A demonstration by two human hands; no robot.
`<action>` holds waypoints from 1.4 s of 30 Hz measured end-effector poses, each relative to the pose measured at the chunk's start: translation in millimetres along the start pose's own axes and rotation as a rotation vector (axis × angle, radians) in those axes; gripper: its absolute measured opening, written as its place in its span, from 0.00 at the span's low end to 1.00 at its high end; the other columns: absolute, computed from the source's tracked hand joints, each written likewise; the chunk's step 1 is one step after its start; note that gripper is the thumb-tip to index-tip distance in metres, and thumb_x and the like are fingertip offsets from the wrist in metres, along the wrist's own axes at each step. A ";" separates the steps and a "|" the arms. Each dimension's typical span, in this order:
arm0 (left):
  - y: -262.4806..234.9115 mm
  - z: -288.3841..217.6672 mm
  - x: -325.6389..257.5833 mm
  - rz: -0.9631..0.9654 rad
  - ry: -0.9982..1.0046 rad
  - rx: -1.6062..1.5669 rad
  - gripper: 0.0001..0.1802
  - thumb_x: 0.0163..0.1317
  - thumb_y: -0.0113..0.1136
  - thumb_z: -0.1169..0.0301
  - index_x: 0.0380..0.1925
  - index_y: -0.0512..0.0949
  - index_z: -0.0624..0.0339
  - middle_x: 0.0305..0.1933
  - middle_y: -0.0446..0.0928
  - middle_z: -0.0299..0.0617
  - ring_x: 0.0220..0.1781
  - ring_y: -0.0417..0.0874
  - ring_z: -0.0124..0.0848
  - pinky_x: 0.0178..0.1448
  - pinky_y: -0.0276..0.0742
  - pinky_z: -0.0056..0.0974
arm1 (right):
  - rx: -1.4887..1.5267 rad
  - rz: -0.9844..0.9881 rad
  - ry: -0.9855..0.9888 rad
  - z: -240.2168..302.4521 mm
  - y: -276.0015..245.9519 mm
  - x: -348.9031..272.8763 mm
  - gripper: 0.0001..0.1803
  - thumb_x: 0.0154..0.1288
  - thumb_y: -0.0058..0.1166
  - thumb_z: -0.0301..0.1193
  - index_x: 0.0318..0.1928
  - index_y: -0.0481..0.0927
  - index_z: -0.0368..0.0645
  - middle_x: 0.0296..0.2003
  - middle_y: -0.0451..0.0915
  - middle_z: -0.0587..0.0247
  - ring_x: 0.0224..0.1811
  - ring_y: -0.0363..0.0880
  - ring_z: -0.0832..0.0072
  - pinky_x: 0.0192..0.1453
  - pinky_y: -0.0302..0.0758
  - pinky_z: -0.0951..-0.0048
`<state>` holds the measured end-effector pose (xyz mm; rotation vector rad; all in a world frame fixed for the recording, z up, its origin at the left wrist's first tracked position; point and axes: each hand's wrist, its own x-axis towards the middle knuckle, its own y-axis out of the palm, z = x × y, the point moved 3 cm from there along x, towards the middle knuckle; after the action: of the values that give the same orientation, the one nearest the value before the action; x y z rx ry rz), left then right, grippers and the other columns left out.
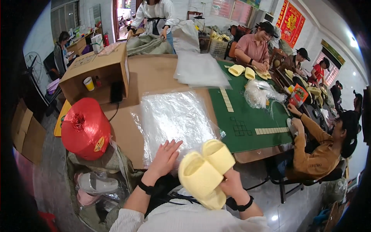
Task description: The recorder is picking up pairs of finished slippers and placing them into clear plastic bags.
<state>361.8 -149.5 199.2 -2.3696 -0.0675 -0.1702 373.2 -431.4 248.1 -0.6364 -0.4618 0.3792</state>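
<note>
A pair of pale yellow slide slippers (203,174) is in my right hand (233,183), whose fingers wrap round them from the right side, partly hidden behind them. With its fingers stretched out, my left hand (165,157) lies flat on the near edge of a stack of clear plastic bags (176,116). The slippers are held just above the table's near edge, to the right of my left hand. Behind the bags, toward the far side, lies another pile of milky plastic bags (201,69).
At left stand an open cardboard box (92,65) and a red foil-wrapped bundle (85,127). Below them a woven sack (123,154) holds bagged slippers. A green mat (247,112) bears more yellow slippers (236,70) and crumpled plastic (261,92). Co-workers sit along the right; another person stands at the far end.
</note>
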 end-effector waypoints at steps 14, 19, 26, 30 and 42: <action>-4.4 -58.1 -12.5 0.124 0.404 0.124 0.25 0.75 0.41 0.62 0.70 0.69 0.40 0.78 0.58 0.42 0.80 0.52 0.52 0.80 0.41 0.62 | -0.262 0.127 -0.010 -4.1 45.8 35.9 0.12 0.58 0.62 0.30 0.35 0.73 0.37 0.30 0.77 0.46 0.35 0.78 0.48 0.38 0.75 0.50; -11.1 -68.9 -12.3 0.202 0.531 0.004 0.25 0.74 0.42 0.65 0.69 0.70 0.42 0.78 0.59 0.39 0.80 0.53 0.48 0.81 0.40 0.58 | -0.255 0.001 -0.107 -29.0 80.6 63.9 0.11 0.57 0.59 0.27 0.37 0.70 0.38 0.33 0.74 0.46 0.37 0.76 0.47 0.38 0.72 0.51; -36.1 -66.4 -12.1 0.146 0.522 -0.096 0.23 0.74 0.41 0.68 0.66 0.73 0.51 0.77 0.61 0.39 0.82 0.50 0.46 0.82 0.37 0.52 | 0.005 -0.198 -0.337 -9.0 105.1 121.8 0.12 0.61 0.55 0.31 0.39 0.70 0.36 0.33 0.74 0.43 0.37 0.76 0.45 0.39 0.72 0.53; -55.7 -52.7 -12.1 0.037 0.430 -0.157 0.23 0.74 0.41 0.67 0.65 0.74 0.58 0.75 0.65 0.44 0.81 0.54 0.48 0.82 0.40 0.50 | -0.111 -0.081 -0.060 -21.0 117.8 136.5 0.13 0.65 0.56 0.34 0.38 0.73 0.35 0.33 0.77 0.39 0.37 0.77 0.43 0.41 0.73 0.47; -26.2 -69.0 -14.7 -0.009 0.529 -0.067 0.23 0.72 0.45 0.68 0.65 0.73 0.54 0.72 0.68 0.45 0.78 0.60 0.50 0.80 0.50 0.53 | 0.260 -0.090 0.270 -53.3 130.1 109.1 0.13 0.69 0.52 0.36 0.35 0.73 0.37 0.34 0.79 0.43 0.37 0.78 0.44 0.39 0.74 0.50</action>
<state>337.6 -178.5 264.3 -2.3133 0.1835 -0.8045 466.3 -308.9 158.8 -0.4048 -0.1776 0.2568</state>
